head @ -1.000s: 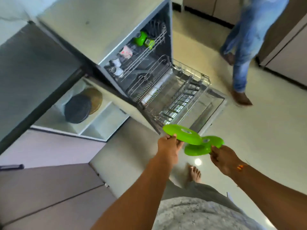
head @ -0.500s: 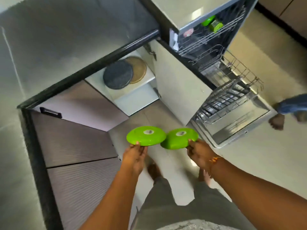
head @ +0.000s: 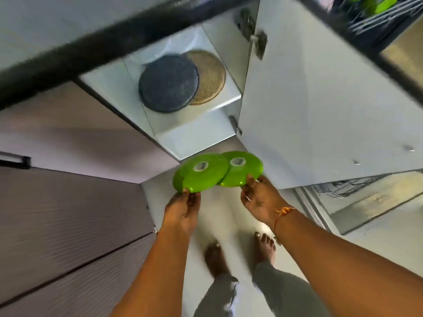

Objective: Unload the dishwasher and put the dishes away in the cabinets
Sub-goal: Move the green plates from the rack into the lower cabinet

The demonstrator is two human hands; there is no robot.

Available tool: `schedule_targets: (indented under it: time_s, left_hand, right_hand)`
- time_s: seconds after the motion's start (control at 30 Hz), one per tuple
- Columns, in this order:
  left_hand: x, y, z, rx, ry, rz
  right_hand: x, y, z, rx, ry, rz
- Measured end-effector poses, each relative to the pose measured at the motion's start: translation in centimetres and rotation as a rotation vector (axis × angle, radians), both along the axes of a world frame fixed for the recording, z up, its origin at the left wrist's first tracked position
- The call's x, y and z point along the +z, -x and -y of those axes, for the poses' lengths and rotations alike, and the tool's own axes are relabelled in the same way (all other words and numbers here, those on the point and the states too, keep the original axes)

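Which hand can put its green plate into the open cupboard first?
Probably the left hand. Its green plate sits right before the open cupboard and lies over the edge of the other plate, held by the right hand nearer the cupboard door.

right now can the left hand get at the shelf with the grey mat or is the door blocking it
Probably yes. The cabinet door is swung open off to the right, and nothing stands between the left hand and the shelf front. The hand does grip a green plate.
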State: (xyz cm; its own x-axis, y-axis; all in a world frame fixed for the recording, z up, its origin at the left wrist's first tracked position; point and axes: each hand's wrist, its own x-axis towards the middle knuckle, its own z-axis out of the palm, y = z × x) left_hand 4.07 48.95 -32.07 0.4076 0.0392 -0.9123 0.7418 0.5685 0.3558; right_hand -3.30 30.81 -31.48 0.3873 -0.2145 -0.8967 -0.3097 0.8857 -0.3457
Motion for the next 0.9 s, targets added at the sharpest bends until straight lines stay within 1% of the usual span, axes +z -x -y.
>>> schedule_targets:
  time_s: [0.23, 0.3, 0.47, 0.57, 0.63, 0.7, 0.77, 0.8, 0.83, 0.87, 0.9]
  left_hand:
    - [-19.1, -8.3, 2.6, -0.010, 0.068, 0.091]
    - [-23.1, -10.9, 3.3, 0.020, 0.099, 0.130]
    - [-30.8, -16.2, 4.7, 0.024, 0.094, 0.218]
    - [-34.8, -18.7, 5.2, 0.031, 0.113, 0.236]
    - [-36.2, -19.9, 5.5, 0.047, 0.117, 0.249]
    - [-38.0, -21.3, 5.8, 0.044, 0.080, 0.274]
    - [-39.0, -22.9, 6.0, 0.041, 0.050, 0.297]
    - [-39.5, -23.6, 6.0, 0.053, 0.023, 0.317]
    - [-40.0, -24.3, 6.1, 0.038, -0.013, 0.335]
    - [-40.2, -24.7, 6.2, 0.011, -0.040, 0.368]
    - [-40.6, -25.3, 6.2, -0.017, -0.077, 0.403]
  right_hand:
    - [-18.7, -8.0, 3.0, 0.096, 0.083, 0.102]
    - [-22.9, -10.5, 3.9, 0.109, 0.103, 0.137]
    - [-31.9, -16.2, 4.9, 0.136, 0.132, 0.201]
    - [-36.0, -18.9, 4.8, 0.147, 0.158, 0.237]
    - [-37.7, -20.4, 5.1, 0.134, 0.181, 0.262]
    - [-39.1, -22.2, 5.2, 0.125, 0.244, 0.297]
    - [-40.2, -24.0, 6.0, 0.151, 0.316, 0.293]
    - [-40.8, -24.9, 6.3, 0.210, 0.434, 0.264]
    - [-41.0, -25.8, 6.4, 0.202, 0.471, 0.294]
    - [-41.5, -26.5, 6.9, 0.215, 0.583, 0.252]
    - [-41.4, -26.9, 7.1, 0.115, 0.570, 0.290]
